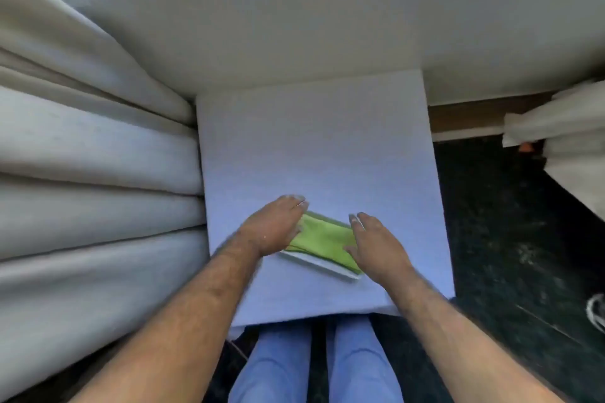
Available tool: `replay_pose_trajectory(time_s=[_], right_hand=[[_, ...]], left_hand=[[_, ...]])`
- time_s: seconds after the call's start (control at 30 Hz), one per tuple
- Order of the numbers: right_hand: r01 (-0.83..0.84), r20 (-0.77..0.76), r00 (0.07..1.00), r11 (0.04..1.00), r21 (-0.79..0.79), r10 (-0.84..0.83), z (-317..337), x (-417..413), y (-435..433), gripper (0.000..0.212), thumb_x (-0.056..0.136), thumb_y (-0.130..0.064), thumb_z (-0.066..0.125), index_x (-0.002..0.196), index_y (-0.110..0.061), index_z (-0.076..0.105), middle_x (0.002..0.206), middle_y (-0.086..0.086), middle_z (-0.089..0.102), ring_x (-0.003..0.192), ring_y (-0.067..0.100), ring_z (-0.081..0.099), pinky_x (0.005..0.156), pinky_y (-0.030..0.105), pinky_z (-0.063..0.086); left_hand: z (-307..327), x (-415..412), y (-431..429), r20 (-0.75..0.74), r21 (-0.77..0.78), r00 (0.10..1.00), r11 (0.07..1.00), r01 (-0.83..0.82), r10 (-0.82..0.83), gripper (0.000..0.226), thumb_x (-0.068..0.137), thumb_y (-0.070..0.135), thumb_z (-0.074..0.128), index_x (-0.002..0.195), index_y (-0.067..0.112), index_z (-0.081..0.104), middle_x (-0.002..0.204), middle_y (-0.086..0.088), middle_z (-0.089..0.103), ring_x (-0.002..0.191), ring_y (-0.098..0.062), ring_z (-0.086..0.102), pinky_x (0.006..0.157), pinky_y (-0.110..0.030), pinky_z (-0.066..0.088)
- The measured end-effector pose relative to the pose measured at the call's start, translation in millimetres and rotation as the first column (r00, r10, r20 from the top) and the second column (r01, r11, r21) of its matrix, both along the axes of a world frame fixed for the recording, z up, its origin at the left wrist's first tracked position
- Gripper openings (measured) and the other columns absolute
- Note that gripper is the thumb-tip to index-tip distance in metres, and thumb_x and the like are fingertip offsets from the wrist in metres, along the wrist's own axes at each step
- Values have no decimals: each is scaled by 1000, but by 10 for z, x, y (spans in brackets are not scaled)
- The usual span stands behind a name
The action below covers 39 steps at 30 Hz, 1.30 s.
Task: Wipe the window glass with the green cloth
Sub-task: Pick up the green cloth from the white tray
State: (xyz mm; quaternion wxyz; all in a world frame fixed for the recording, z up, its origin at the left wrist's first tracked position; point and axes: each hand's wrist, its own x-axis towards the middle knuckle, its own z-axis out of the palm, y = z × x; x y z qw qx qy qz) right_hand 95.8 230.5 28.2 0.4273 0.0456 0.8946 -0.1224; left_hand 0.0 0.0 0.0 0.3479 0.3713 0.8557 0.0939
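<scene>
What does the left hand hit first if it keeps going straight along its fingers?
Probably nothing near: the left hand points up-right, its fingertips already past the green cloth's far corner. Ahead lies only bare white tabletop, then the pale wall behind it. Hand height above the table is unclear.

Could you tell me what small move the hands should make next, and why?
Probably close the left hand on the green cloth and lift it. The cloth lies folded on a white tray on the table; both hands, the right hand included, flank it with fingers open, nothing gripped yet.
</scene>
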Motion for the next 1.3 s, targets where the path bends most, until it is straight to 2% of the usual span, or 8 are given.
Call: replay_pose_trajectory(time_s=[0.17, 0.3, 0.4, 0.57, 0.7, 0.93, 1.17, 1.3], right_hand=[[-37, -107, 993, 995, 91, 47, -520, 251, 42, 35, 94, -18, 68, 126, -5, 65, 122, 15, 65, 113, 38, 64, 87, 49, 58], [-44, -229, 969, 975, 217, 95, -740, 301, 18, 43, 47, 4, 89, 81, -12, 66, 74, 6, 64, 64, 29, 64, 48, 37, 48], [-16, -248, 966, 975, 220, 72, -781, 295, -46, 42, 47, 6, 87, 78, -14, 67, 69, 4, 65, 62, 27, 64, 52, 35, 48], [53, -156, 988, 977, 206, -21, -633, 134, 6, 19, 87, -9, 64, 101, -16, 73, 102, 3, 70, 100, 29, 63, 81, 39, 44], [72, -172, 984, 991, 114, -51, -152, -290, 114, 19, 92, -14, 58, 109, -17, 66, 104, 4, 66, 109, 30, 61, 81, 36, 36], [155, -244, 958, 988, 4, -149, 1137, -1210, 297, 24, 89, -15, 59, 108, -22, 73, 103, 12, 74, 99, 39, 70, 73, 40, 55], [44, -549, 835, 999, -2, -38, 2862, -1972, 367, 27, 89, -13, 62, 108, -19, 80, 103, 16, 79, 102, 40, 71, 82, 42, 59], [56, -674, 735, 997, -49, -74, 3845, -2204, 369, 21, 94, -15, 61, 104, -17, 80, 101, 15, 77, 99, 40, 70, 81, 42, 59]], left_hand=[[-543, 264, -26, -62, -93, 997, 995, 44, -50, 55, 62, -1, 90, 114, -4, 72, 113, -22, 75, 100, -40, 75, 78, -45, 67], [-653, 282, 68, -211, -137, 974, 989, 60, -89, 64, 51, -2, 89, 113, 3, 73, 107, -14, 75, 93, -33, 74, 67, -39, 62], [-621, 266, 229, -221, -206, 975, 979, -14, -32, 41, 67, 4, 82, 106, 12, 69, 100, -6, 69, 91, -27, 65, 70, -37, 51], [-396, 64, 365, -22, -236, 984, 955, -178, 178, 21, 89, 21, 63, 110, 16, 63, 114, -4, 59, 111, -27, 53, 91, -39, 44], [67, -210, 292, 169, -192, 877, 888, -417, 449, 13, 86, 12, 59, 92, 20, 50, 89, -5, 57, 82, -30, 52, 61, -34, 37], [1332, -979, 234, 20, -49, 818, 818, -574, 575, 23, 89, 10, 61, 103, 26, 70, 105, -3, 71, 98, -29, 66, 76, -34, 53], [3042, -1599, 152, -71, 238, 772, 762, -602, 632, 17, 81, 4, 72, 87, 18, 80, 78, 1, 72, 80, -22, 70, 73, -33, 60], [3991, -1762, 116, -52, 423, 670, 624, -657, 740, 14, 82, 8, 78, 92, 18, 80, 74, 2, 68, 72, -16, 60, 63, -22, 49]])
